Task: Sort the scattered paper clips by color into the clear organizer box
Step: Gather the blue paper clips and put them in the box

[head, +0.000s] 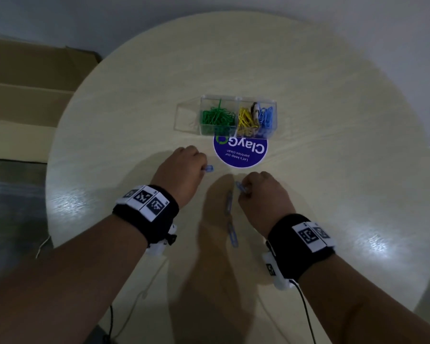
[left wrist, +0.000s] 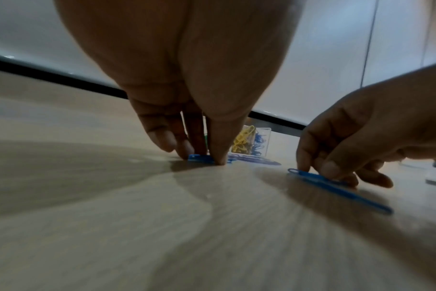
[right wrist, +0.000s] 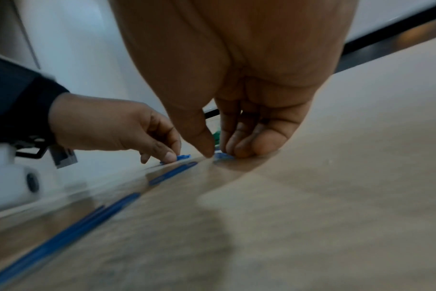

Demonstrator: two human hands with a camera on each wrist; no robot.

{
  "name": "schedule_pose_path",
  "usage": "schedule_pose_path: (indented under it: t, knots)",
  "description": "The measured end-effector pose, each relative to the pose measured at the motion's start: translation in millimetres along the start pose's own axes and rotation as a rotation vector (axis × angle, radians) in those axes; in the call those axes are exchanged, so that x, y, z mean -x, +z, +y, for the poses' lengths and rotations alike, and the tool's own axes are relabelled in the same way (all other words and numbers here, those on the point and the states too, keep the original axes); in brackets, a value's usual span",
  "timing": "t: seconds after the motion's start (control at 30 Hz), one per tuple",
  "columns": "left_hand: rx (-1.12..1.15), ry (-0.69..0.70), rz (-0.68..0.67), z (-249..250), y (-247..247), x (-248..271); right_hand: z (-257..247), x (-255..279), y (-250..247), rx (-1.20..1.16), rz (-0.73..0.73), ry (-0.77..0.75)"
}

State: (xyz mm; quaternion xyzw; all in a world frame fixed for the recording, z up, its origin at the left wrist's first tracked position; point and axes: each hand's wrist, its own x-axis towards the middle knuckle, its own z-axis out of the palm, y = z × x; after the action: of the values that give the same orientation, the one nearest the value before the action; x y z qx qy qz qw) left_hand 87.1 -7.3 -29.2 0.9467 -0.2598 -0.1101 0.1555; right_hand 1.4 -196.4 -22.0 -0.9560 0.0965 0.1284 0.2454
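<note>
The clear organizer box [head: 237, 100] stands past both hands with green, yellow and blue paper clips in separate compartments; one end compartment looks bare. My left hand [head: 204, 167] pinches a blue clip [head: 209, 168] against the table, thumb and fingers closed on the blue clip [left wrist: 199, 158]. My right hand [head: 245, 192] pinches another blue clip [head: 240, 187] lying flat on the table, the same blue clip [left wrist: 309, 175] showing in the left wrist view. Two more blue clips [head: 228, 203] [head: 232, 233] lie in a line between my wrists.
A round blue sticker [head: 240, 152] sits on the round pale wooden table [head: 333, 170] just in front of the box. Flattened cardboard [head: 27, 95] lies on the floor to the left. Cables hang from both wristbands.
</note>
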Motion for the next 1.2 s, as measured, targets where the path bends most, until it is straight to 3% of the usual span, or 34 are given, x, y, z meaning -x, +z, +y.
schedule_pose_path:
  t: [0.17, 0.3, 0.37, 0.53, 0.67, 0.87, 1.07, 1.2]
  knots:
    - [0.278, -0.261, 0.018, -3, 2, 18, -15, 8, 11, 0.086, -0.064, -0.088]
    - [0.250, -0.279, -0.066, -1, 1, 27, -2, 13, 7, 0.104, -0.041, -0.070]
    - [0.242, -0.165, -0.076, 8, 0, 36, 10, 18, 1, 0.108, -0.008, -0.033]
    - [0.150, 0.339, -0.162, 48, 9, 60, 39, 33, -16, 0.147, 0.090, 0.040]
    - [0.017, 0.510, -0.222, 59, 21, 69, 48, 38, -22, 0.177, 0.086, 0.034]
    - [-0.134, 0.486, -0.227, 54, 23, 77, 46, 33, -20, 0.156, 0.065, -0.001]
    - [-0.209, 0.476, -0.294, 47, 20, 89, 42, 26, -31, -0.041, 0.086, 0.100]
    - [-0.016, 0.270, -0.194, 46, 19, 61, 44, 15, -53, -0.190, 0.185, 0.153]
